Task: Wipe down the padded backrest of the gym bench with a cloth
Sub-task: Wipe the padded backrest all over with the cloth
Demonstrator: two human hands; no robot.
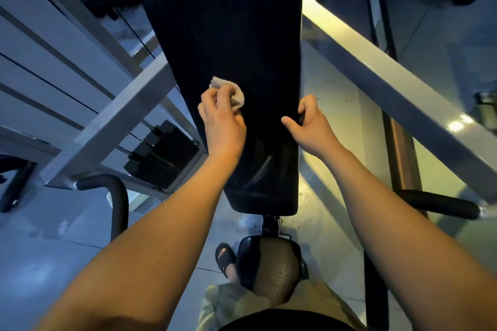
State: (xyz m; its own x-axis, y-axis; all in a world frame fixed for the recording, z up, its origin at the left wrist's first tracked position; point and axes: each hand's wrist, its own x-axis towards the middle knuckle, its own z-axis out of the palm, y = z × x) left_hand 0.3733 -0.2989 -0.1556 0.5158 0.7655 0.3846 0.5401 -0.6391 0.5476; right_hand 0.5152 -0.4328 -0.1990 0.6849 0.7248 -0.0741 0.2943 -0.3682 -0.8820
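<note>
Your two bare forearms reach forward from the bottom of the view. Your left hand (224, 121): fingers clenched round a small crumpled pale-grey cloth (231, 91). Cloth is pressed against the long black padded backrest (228, 21), near its left edge, in the lower half of the pad. Your right hand (309, 122): fingers curled over the backrest's right edge, thumb laid out on the padded face, about level with the left hand. Backrest runs up the middle of the view. Below its lower end sits a small black textured seat pad (269, 266), just ahead of your olive shorts (228, 303). One foot in a black slide sandal (224, 258) stands on the grey floor (53, 250), just left of the seat pad. A black weight stack (164, 156) stands left of the backrest.
</note>
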